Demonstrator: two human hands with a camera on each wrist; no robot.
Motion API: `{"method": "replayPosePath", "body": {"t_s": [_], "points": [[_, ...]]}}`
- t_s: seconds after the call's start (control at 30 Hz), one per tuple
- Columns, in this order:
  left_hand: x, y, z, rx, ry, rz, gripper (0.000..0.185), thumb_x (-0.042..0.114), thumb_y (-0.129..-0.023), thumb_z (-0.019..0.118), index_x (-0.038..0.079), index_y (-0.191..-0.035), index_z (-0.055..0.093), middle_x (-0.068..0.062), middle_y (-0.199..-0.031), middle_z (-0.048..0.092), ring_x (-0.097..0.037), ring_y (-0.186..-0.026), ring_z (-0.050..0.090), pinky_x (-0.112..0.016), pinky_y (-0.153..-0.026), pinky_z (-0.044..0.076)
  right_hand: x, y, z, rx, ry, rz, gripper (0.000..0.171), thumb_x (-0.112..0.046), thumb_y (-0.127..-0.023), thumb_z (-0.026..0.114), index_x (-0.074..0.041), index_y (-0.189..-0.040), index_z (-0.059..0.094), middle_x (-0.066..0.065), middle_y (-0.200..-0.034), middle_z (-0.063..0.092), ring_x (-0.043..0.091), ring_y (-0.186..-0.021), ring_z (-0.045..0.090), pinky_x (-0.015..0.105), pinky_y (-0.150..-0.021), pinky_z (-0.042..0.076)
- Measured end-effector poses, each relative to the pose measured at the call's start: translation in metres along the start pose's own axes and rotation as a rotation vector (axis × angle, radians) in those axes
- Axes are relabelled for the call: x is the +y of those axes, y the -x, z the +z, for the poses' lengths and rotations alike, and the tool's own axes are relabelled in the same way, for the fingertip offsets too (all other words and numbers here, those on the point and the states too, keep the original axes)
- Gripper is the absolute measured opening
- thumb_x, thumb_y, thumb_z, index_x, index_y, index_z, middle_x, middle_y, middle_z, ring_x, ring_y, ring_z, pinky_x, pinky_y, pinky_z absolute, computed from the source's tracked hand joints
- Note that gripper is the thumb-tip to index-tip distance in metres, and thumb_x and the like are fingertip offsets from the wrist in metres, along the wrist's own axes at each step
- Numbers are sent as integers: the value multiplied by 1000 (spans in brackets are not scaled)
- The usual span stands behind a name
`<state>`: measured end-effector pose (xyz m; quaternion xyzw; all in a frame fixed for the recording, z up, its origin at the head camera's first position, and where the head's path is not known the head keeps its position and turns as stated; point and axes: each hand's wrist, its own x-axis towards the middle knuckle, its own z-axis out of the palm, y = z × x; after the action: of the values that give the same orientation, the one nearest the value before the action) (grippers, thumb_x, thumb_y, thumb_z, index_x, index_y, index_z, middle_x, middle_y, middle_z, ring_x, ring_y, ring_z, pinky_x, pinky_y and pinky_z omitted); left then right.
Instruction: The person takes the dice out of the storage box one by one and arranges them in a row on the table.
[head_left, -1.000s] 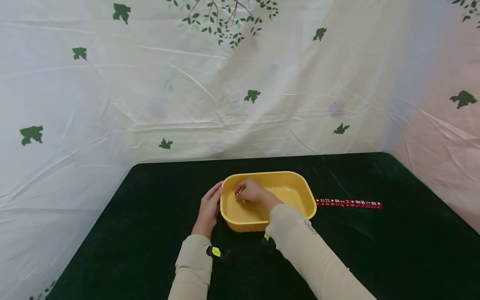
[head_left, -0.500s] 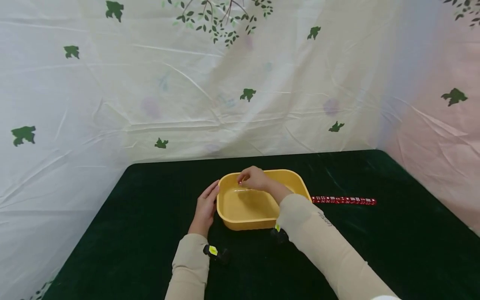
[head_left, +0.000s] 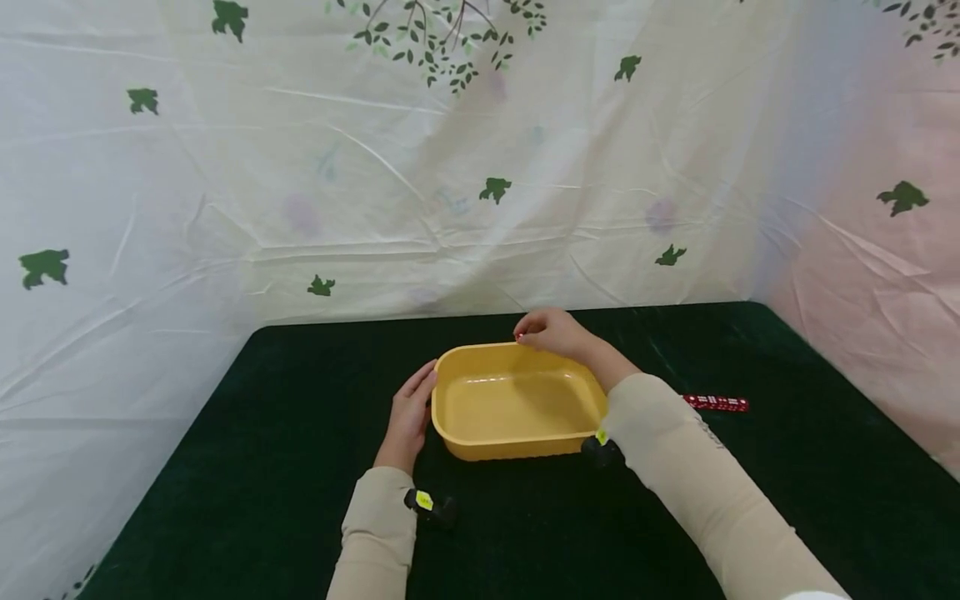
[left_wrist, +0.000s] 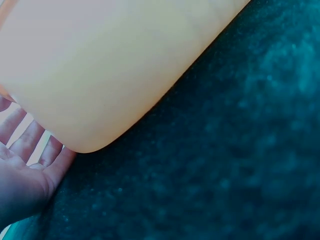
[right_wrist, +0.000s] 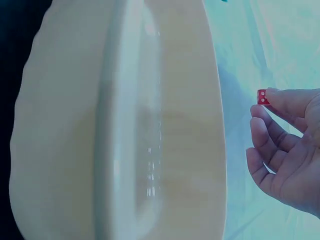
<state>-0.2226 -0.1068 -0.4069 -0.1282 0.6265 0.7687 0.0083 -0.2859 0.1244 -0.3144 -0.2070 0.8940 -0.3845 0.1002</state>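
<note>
The right hand [head_left: 555, 333] pinched a small red die [right_wrist: 263, 97] between thumb and fingertips, the other fingers loosely curled beneath it. In the head view that hand sat just above centre frame, over the far rim of the yellow tub [head_left: 517, 446], with the die [head_left: 519, 337] a red speck at its left edge. Its forearm ran down and to the right, crossing the tub's right end and covering part of the row of red dice [head_left: 716, 403] on the dark green cloth [head_left: 225, 467]. That row lay to the right of the hand and lower in the frame, its long axis running left to right, level with the tub's middle. The right hand was much the nearer of the two to it, and the tub stood between the row and the other hand.

The left hand [head_left: 408, 417] lay with its fingers straight and flat against the tub's left wall, holding nothing. The left wrist view showed those fingers [left_wrist: 22, 145] spread beside the tub's rounded corner [left_wrist: 100, 90]. The tub looked empty in the head view. Behind the table hung a pale sheet [head_left: 480, 167] printed with green leaves.
</note>
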Motion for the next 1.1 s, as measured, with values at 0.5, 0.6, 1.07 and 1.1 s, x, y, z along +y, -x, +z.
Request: {"method": "replayPosePath", "body": {"t_s": [0.5, 0.6, 1.07, 1.1], "points": [[0, 0, 0, 3, 4, 1, 41, 43, -81, 54, 24, -117, 52, 4, -122, 44, -15, -107, 43, -35, -88, 37, 39, 35, -48, 128, -38, 75, 25, -17, -87, 52, -1, -105, 56, 14, -96, 56, 31, -83, 50, 43, -78, 42], [-1, -1, 0, -1, 4, 0, 42, 44, -80, 54, 24, -117, 52, 4, -122, 44, -15, -107, 43, -35, -88, 37, 49, 44, -59, 149, -44, 84, 25, -17, -87, 51, -1, -105, 56, 15, -98, 55, 32, -84, 49, 42, -78, 42], [0, 0, 0, 1, 6, 8, 41, 41, -83, 53, 23, -119, 51, 4, -122, 44, -16, -106, 43, -33, -88, 37, 91, 96, -98, 247, 3, 134, 34, -23, -89, 48, 5, -109, 51, 22, -106, 51, 32, -90, 49, 42, -77, 43], [0, 0, 1, -1, 6, 5, 41, 41, -83, 53, 23, -119, 50, 3, -122, 44, -16, -106, 43, -33, -88, 37, 94, 101, -101, 252, 3, 136, 36, -24, -89, 47, 5, -109, 50, 23, -106, 51, 32, -90, 49, 42, -77, 43]]}}
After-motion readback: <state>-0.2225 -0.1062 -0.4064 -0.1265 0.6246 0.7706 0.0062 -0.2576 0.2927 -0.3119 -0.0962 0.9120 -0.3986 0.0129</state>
